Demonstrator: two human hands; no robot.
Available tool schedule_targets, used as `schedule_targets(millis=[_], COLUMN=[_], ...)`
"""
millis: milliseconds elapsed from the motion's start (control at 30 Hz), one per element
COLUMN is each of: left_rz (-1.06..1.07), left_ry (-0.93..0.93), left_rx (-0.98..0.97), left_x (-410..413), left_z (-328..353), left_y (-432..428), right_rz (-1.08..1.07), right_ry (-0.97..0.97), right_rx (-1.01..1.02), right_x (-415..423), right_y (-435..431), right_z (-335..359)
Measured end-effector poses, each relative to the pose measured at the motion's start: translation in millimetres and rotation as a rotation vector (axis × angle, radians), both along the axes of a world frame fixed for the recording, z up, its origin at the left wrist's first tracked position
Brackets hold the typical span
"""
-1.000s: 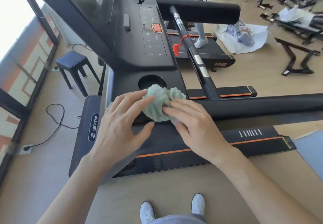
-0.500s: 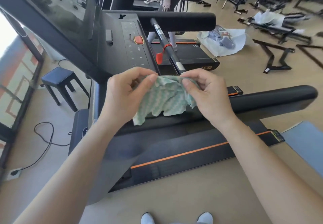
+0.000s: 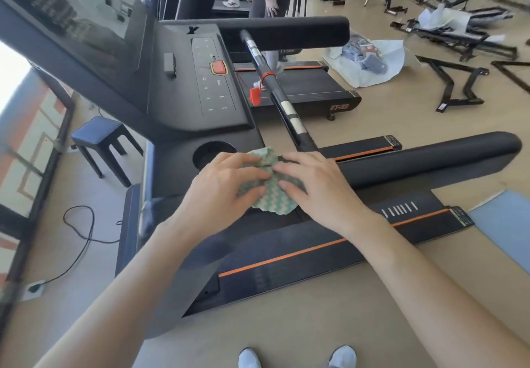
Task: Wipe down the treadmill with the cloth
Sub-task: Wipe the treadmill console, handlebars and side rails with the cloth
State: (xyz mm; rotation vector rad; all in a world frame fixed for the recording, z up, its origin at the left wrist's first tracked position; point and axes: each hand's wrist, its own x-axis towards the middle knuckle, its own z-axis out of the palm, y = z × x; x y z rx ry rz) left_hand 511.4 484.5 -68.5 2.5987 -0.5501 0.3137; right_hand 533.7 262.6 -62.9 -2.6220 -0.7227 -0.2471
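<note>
A green-and-white patterned cloth [image 3: 272,198] lies bunched on the black treadmill console tray [image 3: 177,164], just right of the round cup holder [image 3: 212,152]. My left hand [image 3: 220,187] and my right hand [image 3: 318,187] meet over the cloth, fingertips nearly touching. Each hand pinches a fold of the cloth between thumb and fingers and holds it down on the tray. The hands hide most of the cloth; its lower edge sticks out toward me. The control panel [image 3: 212,80] with an orange button rises behind.
A padded handrail [image 3: 430,155] runs right from the tray, and a thin bar [image 3: 275,92] with a red clip crosses behind. A dark stool [image 3: 97,135] and a floor cable [image 3: 80,230] are at left. Another treadmill, metal frames and wrapping lie beyond, where a person stands.
Both hands lifted the cloth off the tray and spread it open between them. They then brought it back down onto the tray and folded it together.
</note>
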Motion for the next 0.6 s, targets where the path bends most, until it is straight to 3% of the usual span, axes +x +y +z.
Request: schedule_targets(millis=[300,600], left_rz=[-0.03,-0.054], left_ry=[-0.245,-0.213], left_rx=[0.069,0.211], left_x=[-27.0,6.7], left_z=[-12.3,-13.7], left_y=[-24.6,-94.9], right_rz=[-0.018,-0.22], right_ry=[-0.323,-0.429], right_rx=[0.006,0.022], right_x=[-26.8,-21.3], right_y=[-41.8,-104.8], right_z=[-42.6,-66.7])
